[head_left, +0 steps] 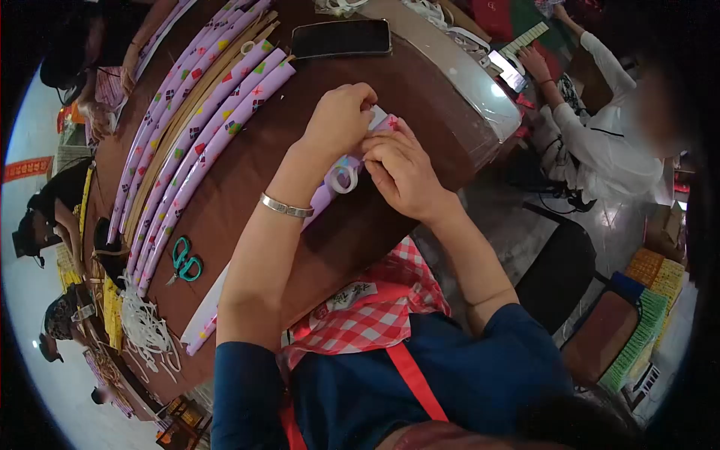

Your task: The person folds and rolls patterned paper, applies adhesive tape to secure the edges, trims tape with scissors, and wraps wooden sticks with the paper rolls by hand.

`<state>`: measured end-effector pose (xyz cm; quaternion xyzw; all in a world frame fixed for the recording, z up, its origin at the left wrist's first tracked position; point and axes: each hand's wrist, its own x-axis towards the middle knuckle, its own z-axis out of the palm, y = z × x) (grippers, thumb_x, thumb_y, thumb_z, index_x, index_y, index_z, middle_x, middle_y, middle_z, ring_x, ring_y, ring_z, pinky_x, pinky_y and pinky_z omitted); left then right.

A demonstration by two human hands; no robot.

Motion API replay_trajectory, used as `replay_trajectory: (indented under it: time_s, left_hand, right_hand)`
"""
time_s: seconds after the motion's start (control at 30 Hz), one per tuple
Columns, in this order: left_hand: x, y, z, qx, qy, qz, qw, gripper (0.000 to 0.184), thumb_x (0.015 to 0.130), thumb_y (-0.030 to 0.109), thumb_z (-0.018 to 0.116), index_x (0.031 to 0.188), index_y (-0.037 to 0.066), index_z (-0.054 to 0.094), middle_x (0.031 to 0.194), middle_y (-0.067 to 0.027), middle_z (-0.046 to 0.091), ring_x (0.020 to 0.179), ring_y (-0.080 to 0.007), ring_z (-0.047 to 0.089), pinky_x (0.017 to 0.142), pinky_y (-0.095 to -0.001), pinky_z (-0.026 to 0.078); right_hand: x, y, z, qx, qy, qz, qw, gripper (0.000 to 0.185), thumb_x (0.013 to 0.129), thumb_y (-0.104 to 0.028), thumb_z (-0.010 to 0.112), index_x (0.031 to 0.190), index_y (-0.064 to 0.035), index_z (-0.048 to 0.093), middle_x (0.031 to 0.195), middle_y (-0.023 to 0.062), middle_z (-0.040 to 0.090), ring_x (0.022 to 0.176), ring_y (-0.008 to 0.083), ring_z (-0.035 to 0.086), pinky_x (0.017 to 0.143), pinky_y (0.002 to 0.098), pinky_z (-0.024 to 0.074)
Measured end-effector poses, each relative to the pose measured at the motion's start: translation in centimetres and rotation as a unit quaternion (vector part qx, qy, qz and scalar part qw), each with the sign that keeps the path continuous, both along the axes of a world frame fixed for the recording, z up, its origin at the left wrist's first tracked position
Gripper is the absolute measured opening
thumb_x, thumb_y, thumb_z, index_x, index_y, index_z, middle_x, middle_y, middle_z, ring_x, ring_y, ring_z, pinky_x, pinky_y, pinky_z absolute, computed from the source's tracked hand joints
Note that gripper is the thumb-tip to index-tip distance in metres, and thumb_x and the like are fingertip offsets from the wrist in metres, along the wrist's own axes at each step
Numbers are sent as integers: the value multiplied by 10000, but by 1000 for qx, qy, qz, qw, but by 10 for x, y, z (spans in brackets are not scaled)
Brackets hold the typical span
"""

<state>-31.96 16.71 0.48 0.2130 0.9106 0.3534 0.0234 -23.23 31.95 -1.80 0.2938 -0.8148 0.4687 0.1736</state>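
Observation:
My left hand (339, 120) is closed at the upper end of a purple patterned wrapped strip (319, 201), its fingertips bent round a small white piece there. Beside it, my right hand (401, 165) pinches the same end, fingers curled close to the left ones. A white tape roll (343, 179) rests against the strip just below my hands. The strip runs down-left beneath my left forearm, and its lower end shows near the table edge. What exactly the fingertips grip is partly hidden.
Several purple patterned rolls (214, 131) lie left on the brown table (247, 169). Teal scissors (185, 261) and white strings (148, 330) sit below them. A black phone (341, 38) lies at the top. Other people work at left and upper right. A black chair (559, 266) stands right.

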Motion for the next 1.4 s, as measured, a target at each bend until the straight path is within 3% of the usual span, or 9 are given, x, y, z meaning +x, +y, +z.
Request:
replay_trajectory:
  time_s: [0.23,0.3,0.6,0.83,0.9,1.1,1.3,1.4]
  left_hand:
    - [-3,2,-4,-9,30,15,999,132,771,62,645,891,7,654,860,-180,669,836,-355,647,774,-429,520]
    - [-4,-1,-5,-20,34,-3,999,185,815,96,663,966,-10,662,916,-177,685,834,-329,674,751,-380,538]
    - [0,-1,-8,-28,79,-8,996,139,835,90,602,926,11,673,909,-188,660,870,-355,639,794,-428,515]
    - [-4,-4,-5,-15,74,-22,997,187,852,89,627,1012,0,660,954,-180,667,868,-346,655,772,-391,530]
    - [-2,-3,-1,-13,16,-13,1000,192,849,86,628,1017,-3,657,953,-180,668,870,-342,655,774,-391,531]
    - [-5,-5,-11,-29,86,-26,996,174,845,70,621,997,-9,651,948,-183,667,867,-333,660,770,-388,534]
    - [-4,-6,-8,23,45,-16,999,146,835,68,628,960,-1,655,933,-175,659,860,-332,651,765,-390,526]
    - [-1,-7,2,-19,26,-13,999,119,829,77,636,920,1,653,907,-166,639,843,-331,635,752,-394,518]
  right_hand:
    - [0,-1,2,-4,-5,3,1000,89,883,-107,607,955,-74,568,1019,108,642,1038,303,590,1062,531,319]
    - [0,-1,0,4,-3,0,1000,88,888,-111,601,962,-76,569,1014,106,643,1037,295,591,1065,524,317]
    - [0,1,-1,18,-17,12,1000,103,884,-105,598,979,-76,569,1041,102,637,1068,290,580,1078,532,302]
    - [0,0,-2,18,-13,6,1000,119,883,-101,592,998,-78,572,1039,95,632,1078,281,576,1091,530,291]
    - [0,0,-2,21,-16,7,1000,113,887,-104,586,996,-80,571,1040,88,633,1075,279,577,1092,531,289]
    - [0,0,-1,19,-18,9,1000,103,889,-106,583,987,-79,568,1043,81,636,1067,276,578,1083,537,296]
    - [-1,-1,-1,15,-10,4,1000,96,886,-96,587,977,-77,566,1032,83,644,1050,281,587,1073,540,310]
    - [-2,-1,-1,14,-5,4,1000,90,883,-90,591,970,-74,569,1019,84,644,1038,284,591,1069,540,313]
